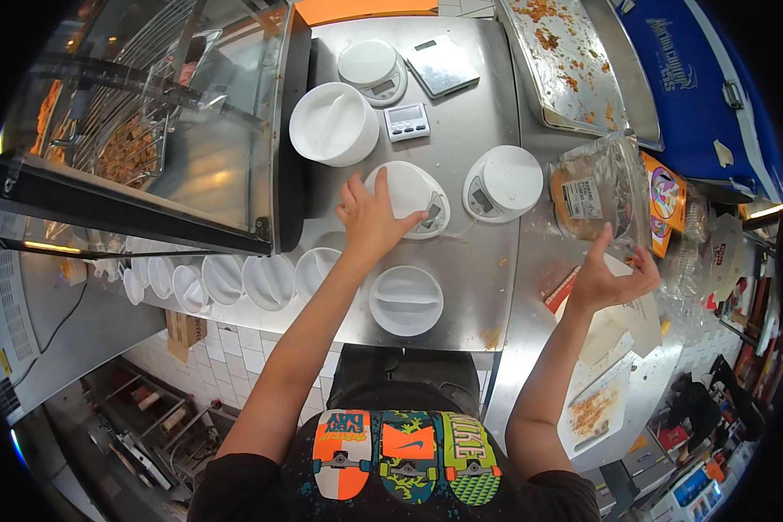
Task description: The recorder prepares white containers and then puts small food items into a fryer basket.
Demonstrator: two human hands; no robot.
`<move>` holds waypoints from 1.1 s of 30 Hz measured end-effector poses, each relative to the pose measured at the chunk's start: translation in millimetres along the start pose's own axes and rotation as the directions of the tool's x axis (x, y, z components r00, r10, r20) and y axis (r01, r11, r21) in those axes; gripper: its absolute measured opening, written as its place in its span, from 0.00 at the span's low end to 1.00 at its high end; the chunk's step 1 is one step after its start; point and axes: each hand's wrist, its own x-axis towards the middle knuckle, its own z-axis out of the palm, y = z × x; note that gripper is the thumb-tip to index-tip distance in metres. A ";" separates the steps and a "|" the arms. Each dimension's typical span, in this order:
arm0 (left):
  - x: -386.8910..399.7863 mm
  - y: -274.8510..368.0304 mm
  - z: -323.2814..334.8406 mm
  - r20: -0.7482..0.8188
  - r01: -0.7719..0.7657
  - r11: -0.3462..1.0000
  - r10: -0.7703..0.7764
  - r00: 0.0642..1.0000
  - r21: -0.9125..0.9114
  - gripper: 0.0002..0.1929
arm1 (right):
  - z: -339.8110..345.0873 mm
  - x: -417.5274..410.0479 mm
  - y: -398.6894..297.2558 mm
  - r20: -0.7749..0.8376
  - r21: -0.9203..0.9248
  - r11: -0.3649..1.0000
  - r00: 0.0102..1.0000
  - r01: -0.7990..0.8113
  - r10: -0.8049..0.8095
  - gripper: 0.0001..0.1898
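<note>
My left hand (373,218) is over the middle white kitchen scale (412,186), fingers spread and holding nothing. Whether its fingertips touch the scale cannot be told. Close to the lower edge of a clear plastic bag (597,196) with brownish contents and a label is my right hand (610,277). Its thumb and fingers are apart, with nothing gripped between them. A divided white plastic bowl (406,290) lies near the front edge of the steel table (457,320). Another white scale (506,179) stands between the two hands, farther back.
A stack of divided white bowls (335,124), a digital timer (407,122) and a silver scale (442,65) stand behind. Several bowls (267,280) line the front left, beside a glass display case (235,150). A crumb-strewn metal tray (571,59) and a blue cooler box (678,78) are at right.
</note>
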 end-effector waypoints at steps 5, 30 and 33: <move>6.0 -5.3 4.0 0.083 0.031 0.995 -0.023 0.996 -0.099 0.49 | 1.9 19.1 -1.3 0.015 -0.134 0.986 0.995 0.098 -0.097 0.23; -48.3 -57.3 -6.7 -0.075 -0.247 0.833 0.242 0.967 -0.495 0.40 | 62.9 53.5 52.2 0.383 0.026 0.995 0.920 -0.097 0.080 0.40; -54.0 -65.2 -4.5 -0.110 -0.259 0.858 0.235 0.966 -0.444 0.40 | 30.1 36.9 2.9 0.465 0.305 0.846 0.843 -0.438 0.269 0.40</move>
